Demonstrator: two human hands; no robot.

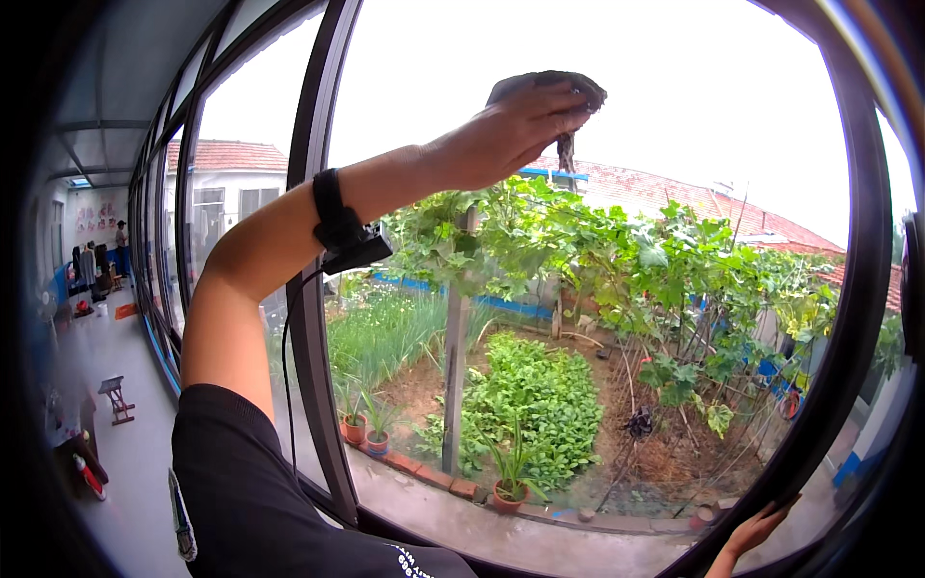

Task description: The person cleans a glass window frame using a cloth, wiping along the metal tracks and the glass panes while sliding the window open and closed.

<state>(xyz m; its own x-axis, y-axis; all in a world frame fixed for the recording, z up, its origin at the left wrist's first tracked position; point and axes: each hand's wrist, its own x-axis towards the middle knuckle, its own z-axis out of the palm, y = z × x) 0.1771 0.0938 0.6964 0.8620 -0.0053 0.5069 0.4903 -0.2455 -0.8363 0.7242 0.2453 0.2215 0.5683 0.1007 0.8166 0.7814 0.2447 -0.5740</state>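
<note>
My left hand (524,126) is raised high and presses a dark, bunched cloth (549,79) against a large window pane (405,87); a ragged end of the cloth hangs below the fingers. A black strap with a small device (354,246) sits around that forearm, and a thin cable runs down from it. Low at the right, my right hand (759,527) rests with its fingers along the dark window frame (816,433), holding nothing that I can see. Beyond the glass are green vines and leafy plants.
Dark upright frame bars (307,303) divide the panes on the left. Along the room at far left stand a small folding stool (115,397), a red and white bottle (88,477) and, far back, a person (121,242). Potted plants (510,495) stand outside by a brick edging.
</note>
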